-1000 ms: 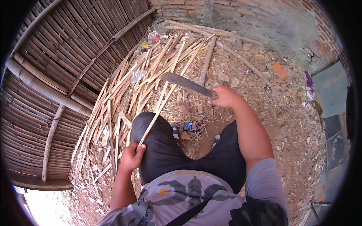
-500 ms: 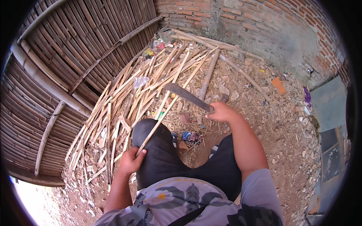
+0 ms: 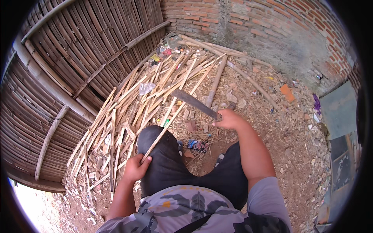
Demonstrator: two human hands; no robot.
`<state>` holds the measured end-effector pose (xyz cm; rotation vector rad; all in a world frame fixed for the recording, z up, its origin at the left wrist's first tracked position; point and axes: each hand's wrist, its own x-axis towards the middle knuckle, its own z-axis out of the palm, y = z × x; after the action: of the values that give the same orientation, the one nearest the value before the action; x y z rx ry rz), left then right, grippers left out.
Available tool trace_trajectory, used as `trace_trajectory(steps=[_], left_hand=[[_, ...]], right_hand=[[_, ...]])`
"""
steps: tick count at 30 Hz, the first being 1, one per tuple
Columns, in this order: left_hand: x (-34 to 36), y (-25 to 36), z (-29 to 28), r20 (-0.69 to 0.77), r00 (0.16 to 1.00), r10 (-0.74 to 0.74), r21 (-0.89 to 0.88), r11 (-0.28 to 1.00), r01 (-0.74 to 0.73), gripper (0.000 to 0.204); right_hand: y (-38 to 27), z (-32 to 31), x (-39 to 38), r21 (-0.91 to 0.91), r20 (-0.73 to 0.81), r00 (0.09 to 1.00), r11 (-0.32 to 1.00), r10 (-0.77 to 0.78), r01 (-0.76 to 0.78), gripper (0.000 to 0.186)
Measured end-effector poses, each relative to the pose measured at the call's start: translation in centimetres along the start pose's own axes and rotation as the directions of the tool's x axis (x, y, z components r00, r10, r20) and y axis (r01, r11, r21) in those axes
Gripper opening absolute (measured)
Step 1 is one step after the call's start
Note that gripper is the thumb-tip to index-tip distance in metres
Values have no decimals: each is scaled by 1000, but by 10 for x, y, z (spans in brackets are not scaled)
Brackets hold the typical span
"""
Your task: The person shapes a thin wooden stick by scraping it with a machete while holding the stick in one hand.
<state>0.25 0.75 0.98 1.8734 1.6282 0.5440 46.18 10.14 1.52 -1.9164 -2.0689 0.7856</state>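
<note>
My right hand (image 3: 229, 119) is closed round the handle of a machete (image 3: 194, 102), whose broad dark blade points to the far left. My left hand (image 3: 136, 167) grips the near end of a long, thin bamboo strip (image 3: 171, 119). From there the strip runs past my left knee and out to the far right, over the pile. The blade hangs over or beside the strip's middle; whether they touch I cannot tell. Many pale split bamboo strips (image 3: 128, 99) lie in a loose heap in front and to the left.
A slatted bamboo wall (image 3: 97, 39) stands on the left and a brick wall (image 3: 264, 27) at the back. Bamboo poles (image 3: 216, 81) lie beyond the machete. Rubble and a crumpled colourful packet (image 3: 198, 145) litter the dirt. Grey panels (image 3: 339, 106) lean at the right.
My hands and the machete have hardly moved; the blade has shifted slightly right and down. The left hand keeps its hold on the bamboo strip.
</note>
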Motion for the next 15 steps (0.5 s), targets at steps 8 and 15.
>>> trace_trajectory(steps=[8, 15], left_hand=[[-2, -1, 0, -5, 1000, -1, 14, 1000, 1, 49], [-1, -1, -1, 6, 1000, -2, 36, 999, 2, 50]], right_hand=[[-14, 8, 1, -65, 42, 996, 994, -83, 85, 45], [-6, -8, -6, 14, 48, 999, 1000, -1, 1, 43]])
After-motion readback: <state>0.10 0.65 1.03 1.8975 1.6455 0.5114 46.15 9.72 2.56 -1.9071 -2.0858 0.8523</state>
